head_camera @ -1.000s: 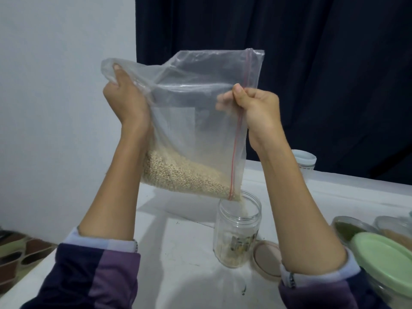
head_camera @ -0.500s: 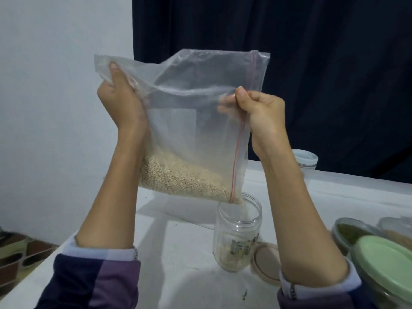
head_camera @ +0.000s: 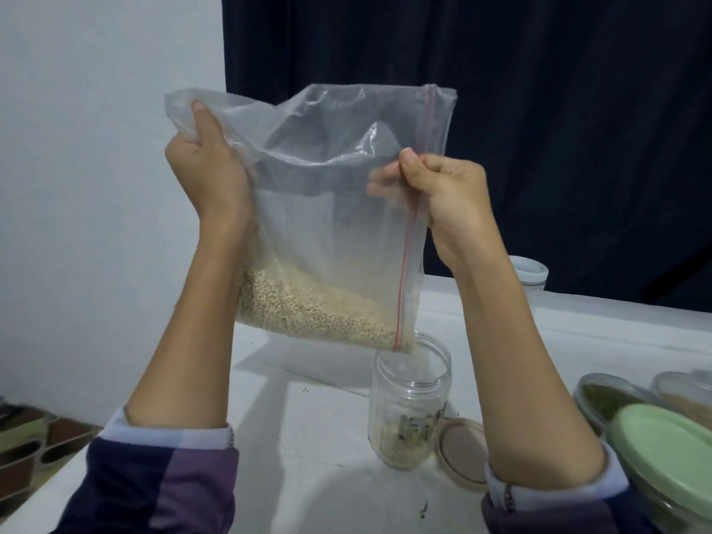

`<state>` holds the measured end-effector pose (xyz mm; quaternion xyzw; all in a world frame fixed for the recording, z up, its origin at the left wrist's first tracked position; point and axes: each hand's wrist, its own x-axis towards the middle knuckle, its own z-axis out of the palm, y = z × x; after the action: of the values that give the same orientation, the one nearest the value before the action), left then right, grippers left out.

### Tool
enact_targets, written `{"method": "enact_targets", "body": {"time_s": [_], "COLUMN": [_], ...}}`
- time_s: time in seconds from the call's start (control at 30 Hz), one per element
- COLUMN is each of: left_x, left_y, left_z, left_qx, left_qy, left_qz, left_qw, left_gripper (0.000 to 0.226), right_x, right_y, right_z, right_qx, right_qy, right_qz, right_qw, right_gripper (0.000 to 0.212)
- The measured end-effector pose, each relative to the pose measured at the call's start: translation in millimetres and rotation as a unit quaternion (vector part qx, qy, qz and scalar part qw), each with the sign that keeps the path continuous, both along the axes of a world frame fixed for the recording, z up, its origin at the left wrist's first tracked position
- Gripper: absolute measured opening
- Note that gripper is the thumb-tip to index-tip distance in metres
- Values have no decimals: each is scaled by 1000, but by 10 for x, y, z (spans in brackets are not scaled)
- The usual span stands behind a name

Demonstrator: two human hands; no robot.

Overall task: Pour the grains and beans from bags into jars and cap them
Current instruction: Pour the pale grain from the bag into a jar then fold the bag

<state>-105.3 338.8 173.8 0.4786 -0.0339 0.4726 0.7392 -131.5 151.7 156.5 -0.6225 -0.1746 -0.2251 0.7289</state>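
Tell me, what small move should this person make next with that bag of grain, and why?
Probably lift the left hand a little higher. The bag is tipped with its lower corner at the jar mouth, yet most grain sits in the bag and the jar looks only thinly filled.

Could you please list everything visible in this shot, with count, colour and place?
plastic bag: one, clear with a red zip strip, held tilted above the jar.
grains: pale beige, heaped in the bag's low corner.
jar: one, clear, open, on the table, a little grain inside.
lid: one, tan, flat beside the jar.
white-capped jar: one, far right.
containers: three, at the right edge, the nearest with a green lid.
table: one, white.
left hand: grips the bag's corner.
right hand: pinches the zip edge.
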Motion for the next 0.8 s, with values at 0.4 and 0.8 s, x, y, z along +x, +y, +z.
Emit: {"method": "enact_targets", "body": {"time_s": [0.4, 0.8], "left_x": [-3, -75], "left_y": [126, 263], "left_z": [9, 83], "left_qx": [32, 50], "left_qy": [-4, -7], "left_qz": [-28, -27], "left_qw": [999, 998], "left_gripper": [43, 45], "right_x": [-38, -36], "right_y": [17, 13], "right_z": [-31, 23], "right_qx": [0, 1], "right_qy": [11, 15], "right_qz": [-20, -37], "right_qw": [1000, 999], "right_gripper": [24, 25]}}
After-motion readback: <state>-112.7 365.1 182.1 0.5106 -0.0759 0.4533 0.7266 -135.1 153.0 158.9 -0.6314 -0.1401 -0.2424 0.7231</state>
